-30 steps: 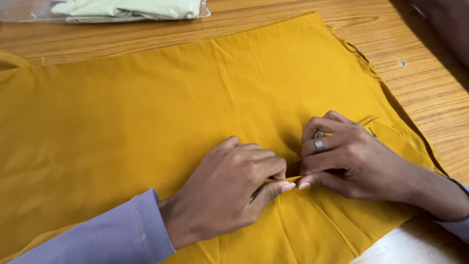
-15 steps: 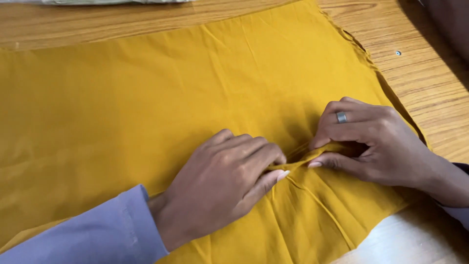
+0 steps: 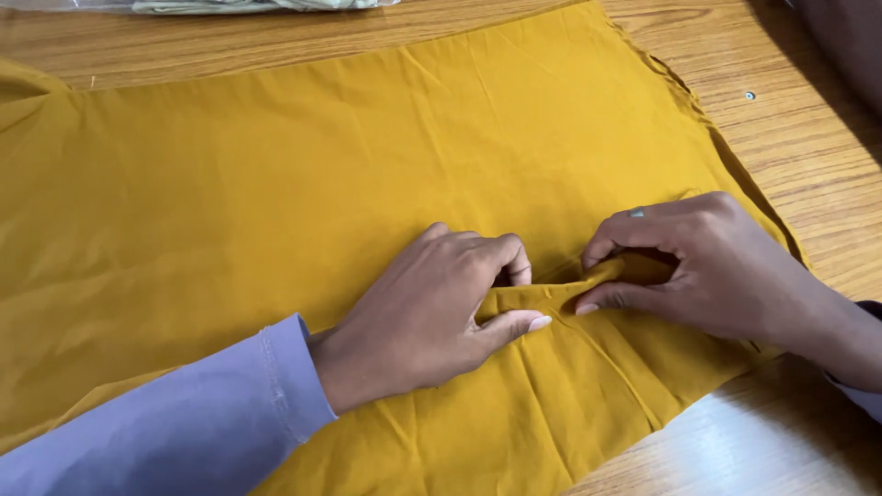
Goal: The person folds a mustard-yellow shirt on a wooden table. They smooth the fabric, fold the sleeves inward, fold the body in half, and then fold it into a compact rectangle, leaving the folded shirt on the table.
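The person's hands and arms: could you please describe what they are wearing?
The left arm wears a long lavender sleeve with a stitched cuff at the wrist; the left hand is bare, with a pale, longish thumbnail. The right hand wears a silver ring on one finger, and a sliver of lavender cuff shows at its wrist.

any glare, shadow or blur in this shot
Head view: sharp overall, no motion blur on the left hand or right hand; bright glare washes the table at bottom right; dark shadow sits top right; the mustard cloth is evenly lit.
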